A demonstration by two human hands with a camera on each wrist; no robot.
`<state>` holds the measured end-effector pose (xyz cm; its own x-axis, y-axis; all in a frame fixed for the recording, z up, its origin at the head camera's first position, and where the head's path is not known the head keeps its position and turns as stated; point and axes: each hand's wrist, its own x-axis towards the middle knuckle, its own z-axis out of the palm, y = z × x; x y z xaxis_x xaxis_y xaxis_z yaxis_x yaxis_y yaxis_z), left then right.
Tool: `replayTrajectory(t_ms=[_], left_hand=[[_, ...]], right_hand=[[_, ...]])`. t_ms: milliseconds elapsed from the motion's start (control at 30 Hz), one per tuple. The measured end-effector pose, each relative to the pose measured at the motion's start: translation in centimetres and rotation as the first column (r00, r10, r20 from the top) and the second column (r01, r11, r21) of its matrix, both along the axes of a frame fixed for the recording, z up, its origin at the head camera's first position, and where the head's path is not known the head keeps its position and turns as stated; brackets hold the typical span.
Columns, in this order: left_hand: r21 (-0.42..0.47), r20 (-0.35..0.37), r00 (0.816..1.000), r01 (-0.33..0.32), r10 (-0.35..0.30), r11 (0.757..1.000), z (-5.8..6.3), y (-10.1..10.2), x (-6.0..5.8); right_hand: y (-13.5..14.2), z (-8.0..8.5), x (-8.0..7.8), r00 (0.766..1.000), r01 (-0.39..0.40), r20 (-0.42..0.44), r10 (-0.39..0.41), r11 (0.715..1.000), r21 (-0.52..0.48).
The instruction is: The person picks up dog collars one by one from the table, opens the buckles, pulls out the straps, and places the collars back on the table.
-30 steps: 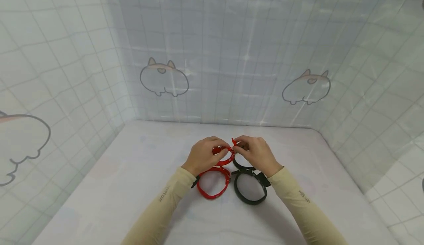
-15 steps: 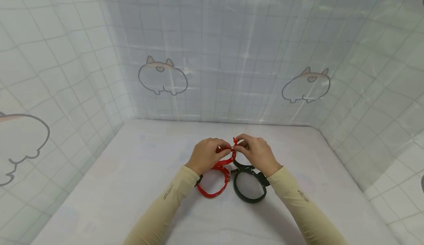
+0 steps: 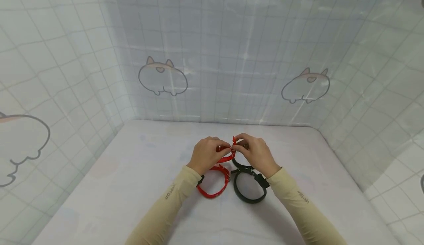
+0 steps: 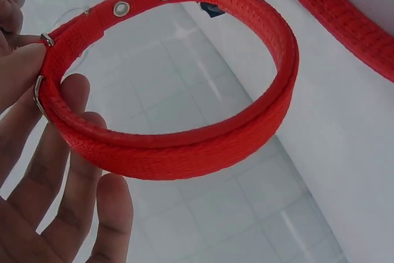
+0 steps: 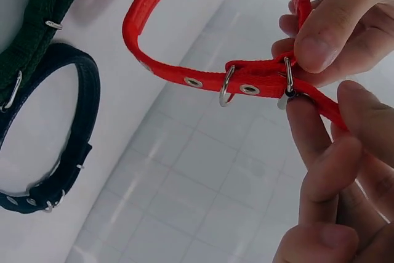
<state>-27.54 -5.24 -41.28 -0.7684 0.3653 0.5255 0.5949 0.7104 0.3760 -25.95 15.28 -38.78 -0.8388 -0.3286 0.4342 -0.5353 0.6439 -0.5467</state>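
A red pet collar (image 3: 226, 159) with metal eyelets is held up between both hands, its loop closed into a ring. Thumb and fingers of my left hand (image 3: 207, 156) pinch the band beside the metal buckle (image 5: 289, 78). My right hand (image 3: 257, 154) pinches the strap's tail, which passes out of the buckle in the right wrist view. A D-ring (image 5: 226, 87) sits on the band near the buckle. In the head view, fingers partly hide the buckle.
Below the hands, a second red collar (image 3: 212, 196) lies on the white table (image 3: 149, 142). To its right lies a dark collar (image 3: 250, 201), with another dark collar (image 3: 243, 165) behind it, partly covered by my right hand. A patterned curtain (image 3: 232, 90) encloses the table's back and sides.
My left hand has shifted slightly right, toward the right hand. The red strap's tail tilts a little differently at the right fingertips. The collars on the table stay in place.
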Motion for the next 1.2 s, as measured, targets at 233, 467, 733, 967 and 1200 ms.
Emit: replayTrajectory(t_ms=[233,467,733,967,1200], left_hand=[[0.016,-0.020,1.000,0.024,-0.024,1.000,-0.3,-0.1,-0.4],[-0.018,-0.141,0.990,-0.025,0.022,1.000,-0.5,0.1,-0.3],[-0.036,-0.160,0.986,-0.047,0.041,0.998,-0.5,0.4,0.0],[-0.204,-0.292,0.954,0.002,-0.063,0.979,-0.4,0.4,0.7],[-0.275,-0.303,0.947,0.023,-0.109,0.961,-0.4,0.1,0.8]], right_hand=[[-0.1,0.1,0.1,1.000,-0.016,0.015,0.016,1.000,-0.010],[-0.1,0.2,0.2,0.999,0.033,0.028,-0.033,0.999,0.019],[-0.4,0.4,0.3,0.999,0.053,-0.010,-0.053,0.998,0.013],[-0.7,0.3,0.3,0.996,0.074,-0.061,-0.072,0.997,0.028],[-0.7,0.3,0.2,0.995,0.062,-0.076,-0.060,0.998,0.016]])
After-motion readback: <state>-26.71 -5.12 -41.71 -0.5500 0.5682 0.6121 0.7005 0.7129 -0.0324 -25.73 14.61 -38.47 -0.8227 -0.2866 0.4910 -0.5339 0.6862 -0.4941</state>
